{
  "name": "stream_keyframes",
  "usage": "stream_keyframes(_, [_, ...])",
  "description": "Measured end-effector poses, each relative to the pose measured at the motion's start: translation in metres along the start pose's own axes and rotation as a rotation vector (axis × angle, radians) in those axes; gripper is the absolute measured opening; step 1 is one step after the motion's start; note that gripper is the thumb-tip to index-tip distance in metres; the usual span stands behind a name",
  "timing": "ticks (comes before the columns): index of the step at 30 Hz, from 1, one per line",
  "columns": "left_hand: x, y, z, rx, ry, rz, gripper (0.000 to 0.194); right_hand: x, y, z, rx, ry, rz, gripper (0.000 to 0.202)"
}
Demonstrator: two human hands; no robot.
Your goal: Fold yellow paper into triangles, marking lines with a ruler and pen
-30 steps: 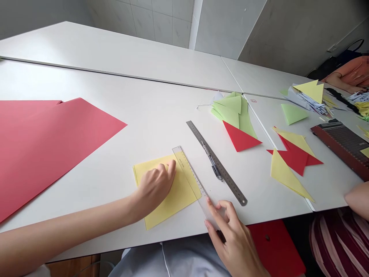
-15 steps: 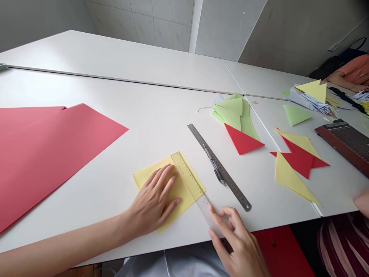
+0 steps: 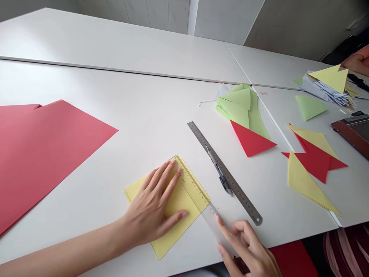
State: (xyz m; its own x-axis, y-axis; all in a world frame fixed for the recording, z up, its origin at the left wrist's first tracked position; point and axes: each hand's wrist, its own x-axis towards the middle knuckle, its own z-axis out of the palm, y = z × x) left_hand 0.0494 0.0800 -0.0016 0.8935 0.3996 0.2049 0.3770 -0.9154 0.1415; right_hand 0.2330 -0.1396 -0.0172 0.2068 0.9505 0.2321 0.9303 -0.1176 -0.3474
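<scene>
My left hand (image 3: 157, 202) lies flat with fingers spread on a yellow paper sheet (image 3: 180, 198), its fingertips reaching a clear plastic ruler (image 3: 193, 188). The ruler lies along the sheet's right side, its scale close to the paper edge, and its near end sticks out past the sheet. My right hand (image 3: 249, 250) holds that near end, index fingertip and thumb on it, the other fingers curled. Just right of the sheet, a mechanical pencil or pen (image 3: 220, 175) rests against a steel ruler (image 3: 197, 134).
Large red paper (image 3: 57, 150) covers the left of the table. Rightward lie green sheets (image 3: 235, 105), a red triangle (image 3: 252, 140), yellow folded paper (image 3: 308, 186) and red pieces (image 3: 317, 165). Farther right are a paper pile (image 3: 325, 90), a paper trimmer (image 3: 351, 130) and another person's arm (image 3: 357, 63).
The view has shifted, moving most things within it. My left fingers now reach farther onto the clear ruler, whose scale lies nearer the paper's edge. My right hand keeps its hold.
</scene>
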Motion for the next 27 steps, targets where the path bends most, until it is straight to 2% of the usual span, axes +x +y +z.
stream_keyframes(7, [-0.0010, 0.0008, -0.0018, -0.010, 0.005, -0.016, 0.087, -0.0005, -0.0016, -0.0021, -0.048, -0.047, 0.029, 0.045])
stream_keyframes(16, [0.0006, 0.0011, -0.0017, -0.023, -0.003, -0.019, 0.086, 0.0006, -0.0028, -0.0019, -0.069, -0.015, 0.023, 0.043])
stream_keyframes(27, [0.0006, 0.0013, -0.0018, -0.004, -0.002, -0.010, 0.085, 0.0015, -0.0005, -0.0034, -0.083, -0.060, -0.007, 0.044])
